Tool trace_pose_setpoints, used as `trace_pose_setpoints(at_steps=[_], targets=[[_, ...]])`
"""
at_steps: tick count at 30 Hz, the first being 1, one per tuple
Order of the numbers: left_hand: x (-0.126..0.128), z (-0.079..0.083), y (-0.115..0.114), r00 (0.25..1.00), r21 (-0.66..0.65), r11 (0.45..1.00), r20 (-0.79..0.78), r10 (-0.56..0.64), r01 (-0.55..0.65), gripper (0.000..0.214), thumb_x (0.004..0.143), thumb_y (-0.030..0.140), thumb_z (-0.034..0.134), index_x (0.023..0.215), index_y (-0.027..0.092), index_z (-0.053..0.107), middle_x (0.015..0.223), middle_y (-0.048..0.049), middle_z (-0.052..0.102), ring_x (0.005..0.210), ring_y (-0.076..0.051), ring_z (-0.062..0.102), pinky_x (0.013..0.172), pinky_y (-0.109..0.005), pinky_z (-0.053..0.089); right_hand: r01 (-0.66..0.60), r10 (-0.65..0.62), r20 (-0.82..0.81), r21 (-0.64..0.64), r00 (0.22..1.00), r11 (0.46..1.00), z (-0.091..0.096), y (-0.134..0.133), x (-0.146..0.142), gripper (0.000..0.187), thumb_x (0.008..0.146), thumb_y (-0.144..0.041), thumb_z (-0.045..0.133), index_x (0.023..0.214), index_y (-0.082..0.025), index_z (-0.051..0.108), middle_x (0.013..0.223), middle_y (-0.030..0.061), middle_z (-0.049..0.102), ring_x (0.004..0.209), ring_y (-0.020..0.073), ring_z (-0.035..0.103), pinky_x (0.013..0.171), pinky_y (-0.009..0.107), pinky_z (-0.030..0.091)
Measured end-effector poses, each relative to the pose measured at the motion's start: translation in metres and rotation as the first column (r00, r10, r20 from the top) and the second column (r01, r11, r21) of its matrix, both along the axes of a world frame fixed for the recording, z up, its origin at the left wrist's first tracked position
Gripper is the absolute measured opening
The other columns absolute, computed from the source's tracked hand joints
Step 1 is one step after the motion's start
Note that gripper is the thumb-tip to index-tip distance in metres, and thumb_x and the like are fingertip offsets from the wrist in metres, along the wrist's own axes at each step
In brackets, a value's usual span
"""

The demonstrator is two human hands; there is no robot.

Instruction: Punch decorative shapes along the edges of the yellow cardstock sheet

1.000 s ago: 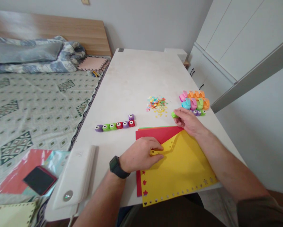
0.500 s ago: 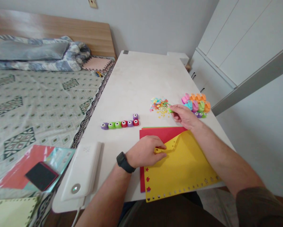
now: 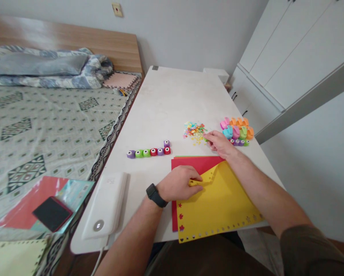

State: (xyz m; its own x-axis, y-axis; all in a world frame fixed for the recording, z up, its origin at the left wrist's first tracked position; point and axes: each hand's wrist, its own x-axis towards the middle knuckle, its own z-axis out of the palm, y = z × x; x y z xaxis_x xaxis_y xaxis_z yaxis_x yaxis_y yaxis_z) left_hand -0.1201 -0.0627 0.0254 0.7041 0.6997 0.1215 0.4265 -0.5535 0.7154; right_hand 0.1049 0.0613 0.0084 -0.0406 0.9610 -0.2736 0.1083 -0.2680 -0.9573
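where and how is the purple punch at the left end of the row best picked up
I'd pinch the purple punch by its front and back sides, coming down from above and slightly from the left. A green punch sits close against its right side, leaving little finger room there, while nothing stands right beside it on the left.

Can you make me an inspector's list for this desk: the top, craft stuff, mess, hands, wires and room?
Surface: white table.
Craft things: yellow sheet with shaped holes, over red sheet; row of small punches; larger punches right.
Clutter: colourful paper bits, heaped loosely.
Hands: left hand holds the yellow sheet's curled corner; right hand pinches something green, mostly hidden.
Cables: white cable from the white device, hanging off the near edge.
Surroundings: bed left, with dark-screened device; white cabinets right.
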Motion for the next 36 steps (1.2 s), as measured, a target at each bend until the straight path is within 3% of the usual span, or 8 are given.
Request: trace_pose_setpoints(at_steps=[14, 20, 29, 36], targets=[[-0.001, -0.002, -0.001, 1.000, 0.005, 1.000, -0.010, -0.004, 0.004, 0.024, 0.089, 0.035, 0.070, 0.101, 0.017, 0.079, 0.100, -0.0077, 0.078, 0.092, -0.020, 0.071, 0.085, -0.030, 0.054, -0.036, 0.030, -0.112, -0.057, 0.993, 0.998, 0.013, 0.003, -0.003, 0.048, 0.073, -0.053, 0.085, 0.077, -0.021, 0.050, 0.057, -0.0067, 0.046, 0.043, 0.0048, 0.027, 0.038, 0.019, 0.015], [-0.001, 0.000, -0.001, 1.000, -0.017, 1.000, -0.020, 0.005, -0.005, 0.024, 0.089, 0.035, 0.070, 0.103, 0.018, 0.080, 0.102, -0.0075, 0.078, 0.095, -0.021, 0.071, 0.088, -0.030, 0.054, -0.053, 0.044, -0.097, -0.095, 0.994, 0.994, 0.005, 0.005, 0.000, 0.040, 0.074, -0.047, 0.084, 0.076, -0.019, 0.055, 0.057, -0.0060, 0.046, 0.043, 0.0046, 0.025, 0.038, 0.021, 0.012], [-0.002, -0.001, -0.001, 1.000, -0.032, 0.999, -0.018, 0.009, -0.010, 0.024, 0.089, 0.035, 0.070, 0.103, 0.019, 0.080, 0.103, -0.0071, 0.078, 0.096, -0.021, 0.071, 0.090, -0.031, 0.054, 0.040, -0.042, -0.035, -0.052, 0.999, 0.998, -0.005, 0.012, -0.001, 0.036, 0.073, -0.043, 0.082, 0.077, -0.020, 0.056, 0.051, -0.0076, 0.044, 0.040, 0.0048, 0.025, 0.038, 0.021, 0.015], [-0.002, 0.001, -0.001, 1.000, -0.037, 0.999, -0.024, 0.008, -0.009, 0.023, 0.089, 0.034, 0.070, 0.104, 0.018, 0.080, 0.103, -0.0069, 0.078, 0.097, -0.021, 0.071, 0.091, -0.031, 0.054, -0.003, -0.003, -0.056, -0.093, 0.998, 0.996, -0.003, 0.017, -0.001, 0.036, 0.073, -0.042, 0.082, 0.078, -0.020, 0.054, 0.053, -0.0073, 0.046, 0.041, 0.0044, 0.022, 0.038, 0.020, 0.013]])
